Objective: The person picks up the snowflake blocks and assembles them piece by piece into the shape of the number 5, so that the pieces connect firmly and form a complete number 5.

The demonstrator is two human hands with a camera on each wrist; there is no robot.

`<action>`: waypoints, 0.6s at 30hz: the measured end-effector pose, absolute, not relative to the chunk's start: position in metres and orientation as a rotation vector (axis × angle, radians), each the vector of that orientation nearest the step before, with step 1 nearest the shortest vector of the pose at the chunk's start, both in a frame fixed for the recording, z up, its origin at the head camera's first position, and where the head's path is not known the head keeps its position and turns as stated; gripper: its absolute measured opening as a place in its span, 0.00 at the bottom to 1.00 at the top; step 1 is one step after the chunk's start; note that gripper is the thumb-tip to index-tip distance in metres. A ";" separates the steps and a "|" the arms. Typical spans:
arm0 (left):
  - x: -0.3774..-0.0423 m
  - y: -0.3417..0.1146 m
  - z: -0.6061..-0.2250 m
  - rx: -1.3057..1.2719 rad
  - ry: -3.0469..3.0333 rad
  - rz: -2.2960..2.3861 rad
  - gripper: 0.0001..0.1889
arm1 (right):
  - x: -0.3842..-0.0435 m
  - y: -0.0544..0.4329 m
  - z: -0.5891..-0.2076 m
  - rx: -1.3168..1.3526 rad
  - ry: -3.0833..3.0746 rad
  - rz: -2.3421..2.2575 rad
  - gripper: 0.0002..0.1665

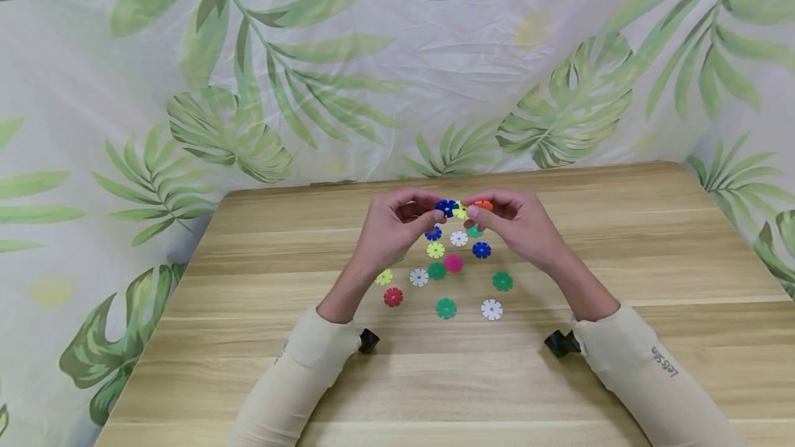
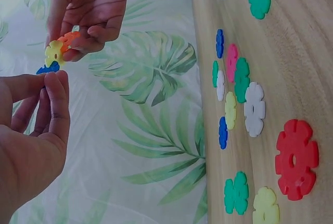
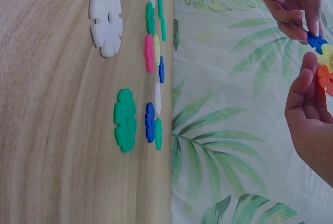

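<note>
Nearest the camera, a cream fabric sleeve (image 1: 310, 357) enters from 7 o'clock and a matching right sleeve (image 1: 633, 364) from 5.

Between them, the left hand (image 1: 397, 226) is curled, thumb and fingertips pinching a dark-blue, notched, round plastic disc (image 1: 446, 208). The right hand (image 1: 518, 226) is curled too, gripping a notched orange plastic disc (image 1: 484, 205), its thumb right by a notched pale-yellow plastic disc (image 1: 458, 210); whether it also presses the yellow one, I cannot tell. These three form a row above the table (image 1: 236, 336), yellow in the middle, blue toward 9 o'clock and orange toward 3. How deeply their notches interlock is too small to judge.

Shallow seating would be the weak point: a twist or uneven pull between the hands could spring the yellow disc loose. The pinch on blue looks slight, so a hard push could make it slip, and a dropped piece might knock the loose ones below.

Around a pink plastic disc (image 1: 453, 263) on the table lie a white plastic disc (image 1: 458, 239) at 12 o'clock, a second blue disc (image 1: 481, 250) at 2, a green plastic disc (image 1: 446, 308) at 6 and a red plastic disc (image 1: 393, 296) at 8. Beyond the table, toward 12, hangs a pale leaf-printed cloth (image 1: 366, 112).
</note>
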State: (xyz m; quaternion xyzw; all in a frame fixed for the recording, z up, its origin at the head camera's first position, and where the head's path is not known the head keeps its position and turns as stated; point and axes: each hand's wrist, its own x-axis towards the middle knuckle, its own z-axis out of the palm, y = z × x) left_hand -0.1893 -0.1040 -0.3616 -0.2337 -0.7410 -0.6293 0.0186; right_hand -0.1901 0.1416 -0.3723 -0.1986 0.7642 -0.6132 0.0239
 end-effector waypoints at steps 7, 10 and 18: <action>-0.187 -0.098 -0.366 -0.762 -2.289 -1.962 0.10 | -0.190 0.141 -0.374 -0.677 2.321 -1.940 0.13; -0.186 -0.095 -0.366 -0.734 -2.305 -1.963 0.13 | -0.189 0.140 -0.373 -0.692 2.303 -1.932 0.12; -0.186 -0.095 -0.364 -0.692 -2.342 -1.917 0.17 | -0.188 0.139 -0.371 -0.668 2.276 -1.922 0.12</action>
